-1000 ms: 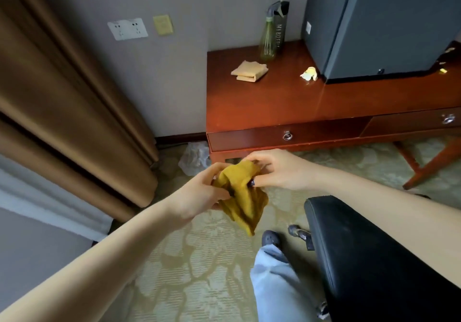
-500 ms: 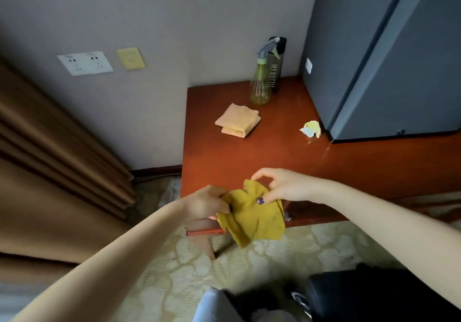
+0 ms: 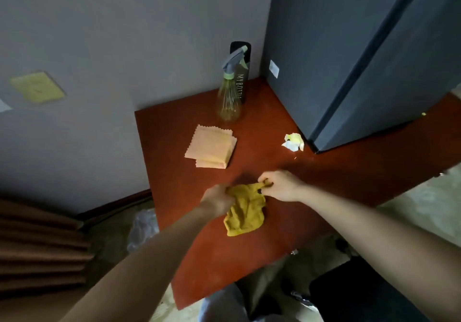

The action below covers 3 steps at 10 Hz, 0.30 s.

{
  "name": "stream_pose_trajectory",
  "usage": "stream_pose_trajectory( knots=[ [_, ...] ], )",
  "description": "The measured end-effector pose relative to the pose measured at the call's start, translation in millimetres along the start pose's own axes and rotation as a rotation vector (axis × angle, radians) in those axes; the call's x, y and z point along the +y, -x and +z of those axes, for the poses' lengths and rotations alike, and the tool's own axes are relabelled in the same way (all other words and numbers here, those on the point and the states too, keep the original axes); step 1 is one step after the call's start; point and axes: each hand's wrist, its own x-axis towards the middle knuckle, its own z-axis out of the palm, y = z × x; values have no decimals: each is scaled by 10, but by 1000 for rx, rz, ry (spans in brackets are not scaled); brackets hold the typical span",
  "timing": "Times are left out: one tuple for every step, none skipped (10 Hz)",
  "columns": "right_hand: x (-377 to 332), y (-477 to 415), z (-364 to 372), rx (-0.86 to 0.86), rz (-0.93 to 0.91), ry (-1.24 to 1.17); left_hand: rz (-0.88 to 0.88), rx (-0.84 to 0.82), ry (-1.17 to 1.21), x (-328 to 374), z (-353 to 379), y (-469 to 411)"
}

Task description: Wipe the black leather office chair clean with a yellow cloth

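Both hands are on the yellow cloth [image 3: 245,213]: left hand [image 3: 216,198] bunches its left edge, right hand [image 3: 280,185] pinches the top corner, over the tabletop [image 3: 174,152]. The chair [image 3: 369,296] sits low on the right, nearer my right hand, so I'd swing that way.

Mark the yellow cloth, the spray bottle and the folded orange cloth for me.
yellow cloth [image 3: 245,215]: head view, crumpled middle.
spray bottle [image 3: 229,104]: head view, clear lower body.
folded orange cloth [image 3: 210,146]: head view, centre of top layer.
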Motion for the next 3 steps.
stream_pose_trajectory(
  knots=[
    [-239, 201, -208, 23, 48, -161, 32, 17, 17, -83, -125, -104],
    [-288, 432, -284, -44, 52, -151, 82, 30, 6, -149, -202, -101],
    [-284, 684, -328, -45, 19, -171, 116, 9, 10, -121, -211, 36]
  ],
)
